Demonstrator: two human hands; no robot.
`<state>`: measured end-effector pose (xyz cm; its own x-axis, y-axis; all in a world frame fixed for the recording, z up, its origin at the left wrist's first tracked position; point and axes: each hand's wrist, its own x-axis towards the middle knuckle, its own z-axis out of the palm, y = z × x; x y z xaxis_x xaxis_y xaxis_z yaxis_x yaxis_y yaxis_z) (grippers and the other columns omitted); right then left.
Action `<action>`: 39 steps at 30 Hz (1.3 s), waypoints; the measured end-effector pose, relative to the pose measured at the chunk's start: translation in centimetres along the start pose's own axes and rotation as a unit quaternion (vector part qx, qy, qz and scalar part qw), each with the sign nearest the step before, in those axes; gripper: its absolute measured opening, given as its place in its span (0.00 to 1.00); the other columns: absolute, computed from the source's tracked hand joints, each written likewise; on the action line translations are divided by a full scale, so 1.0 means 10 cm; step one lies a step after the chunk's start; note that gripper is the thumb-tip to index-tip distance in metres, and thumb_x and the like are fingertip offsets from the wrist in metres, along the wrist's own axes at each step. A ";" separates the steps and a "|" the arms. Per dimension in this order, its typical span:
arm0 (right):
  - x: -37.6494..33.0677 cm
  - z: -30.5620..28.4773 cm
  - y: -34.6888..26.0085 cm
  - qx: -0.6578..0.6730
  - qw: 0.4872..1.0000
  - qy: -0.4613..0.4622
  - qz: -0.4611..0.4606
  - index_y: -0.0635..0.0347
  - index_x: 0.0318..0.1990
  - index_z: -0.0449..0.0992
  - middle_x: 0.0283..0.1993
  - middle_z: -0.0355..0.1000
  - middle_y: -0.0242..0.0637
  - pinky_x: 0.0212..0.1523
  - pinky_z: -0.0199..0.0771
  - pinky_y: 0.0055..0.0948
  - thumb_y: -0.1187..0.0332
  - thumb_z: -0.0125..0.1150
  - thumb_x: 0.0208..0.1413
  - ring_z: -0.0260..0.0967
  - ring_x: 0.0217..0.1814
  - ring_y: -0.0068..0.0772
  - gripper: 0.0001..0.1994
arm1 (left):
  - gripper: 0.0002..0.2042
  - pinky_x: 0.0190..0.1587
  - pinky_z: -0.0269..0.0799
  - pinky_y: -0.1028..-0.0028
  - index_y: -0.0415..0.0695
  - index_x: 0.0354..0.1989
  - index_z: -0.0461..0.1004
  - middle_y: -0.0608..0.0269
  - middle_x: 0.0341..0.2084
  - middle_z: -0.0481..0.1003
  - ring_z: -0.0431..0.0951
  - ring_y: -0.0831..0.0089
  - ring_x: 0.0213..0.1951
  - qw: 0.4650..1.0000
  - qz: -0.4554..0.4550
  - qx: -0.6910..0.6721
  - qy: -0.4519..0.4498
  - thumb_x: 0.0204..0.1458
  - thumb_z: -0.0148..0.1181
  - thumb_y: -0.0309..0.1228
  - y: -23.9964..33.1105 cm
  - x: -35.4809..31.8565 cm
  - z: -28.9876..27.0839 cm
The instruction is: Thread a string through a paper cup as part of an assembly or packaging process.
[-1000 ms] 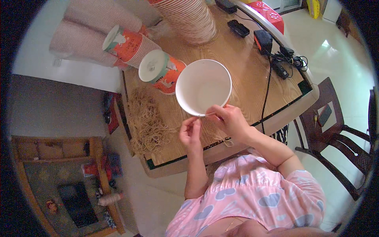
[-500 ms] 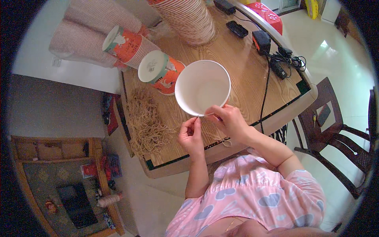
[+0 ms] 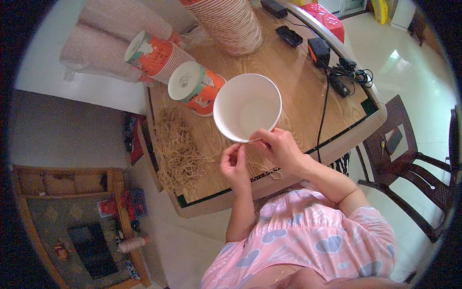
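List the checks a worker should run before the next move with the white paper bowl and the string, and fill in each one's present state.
1. White paper bowl held: ok, the right hand grips its near rim.
2. String at the rim: ok, a thin strand lies at the bowl's near edge by the right fingers.
3. Left hand on the string: cannot tell, the strand is too thin to see at its pinched fingertips.
4. Spare strings within reach: ok, pile of strings lies left of the hands.
5. Bowl empty: ok, nothing inside.
6. Black cable apart from hands: ok.
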<state>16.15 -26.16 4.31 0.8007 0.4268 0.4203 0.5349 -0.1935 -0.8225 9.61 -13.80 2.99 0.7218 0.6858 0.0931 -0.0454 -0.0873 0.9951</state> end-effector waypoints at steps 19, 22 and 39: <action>0.02 0.01 -0.01 0.001 1.000 -0.017 0.020 0.59 0.32 0.71 0.23 0.70 0.42 0.26 0.68 0.34 0.73 0.58 0.46 0.69 0.26 0.42 0.05 | 0.03 0.27 0.61 0.86 0.39 0.29 0.75 0.72 0.22 0.72 0.65 0.87 0.24 0.999 0.025 0.027 0.014 0.47 0.60 0.25 -0.05 0.01 -0.01; 0.02 0.01 -0.02 0.004 1.000 -0.018 0.022 0.59 0.32 0.71 0.24 0.70 0.41 0.26 0.68 0.33 0.73 0.58 0.46 0.69 0.26 0.42 0.05 | 0.03 0.27 0.61 0.86 0.39 0.29 0.75 0.73 0.22 0.72 0.65 0.87 0.24 0.999 0.014 -0.003 0.030 0.47 0.60 0.25 -0.02 0.00 0.02; 0.02 -0.03 -0.06 0.010 0.999 -0.033 0.039 0.59 0.33 0.71 0.24 0.70 0.41 0.27 0.68 0.32 0.74 0.58 0.46 0.69 0.26 0.40 0.05 | 0.04 0.31 0.64 0.84 0.38 0.31 0.75 0.69 0.26 0.74 0.69 0.85 0.27 0.999 -0.020 -0.030 0.021 0.47 0.59 0.24 -0.08 -0.01 -0.01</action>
<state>16.06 -26.18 5.01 0.8198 0.4686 0.3290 0.4653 -0.2102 -0.8598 9.46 -13.73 2.20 0.6937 0.7183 0.0540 -0.0604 -0.0168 0.9980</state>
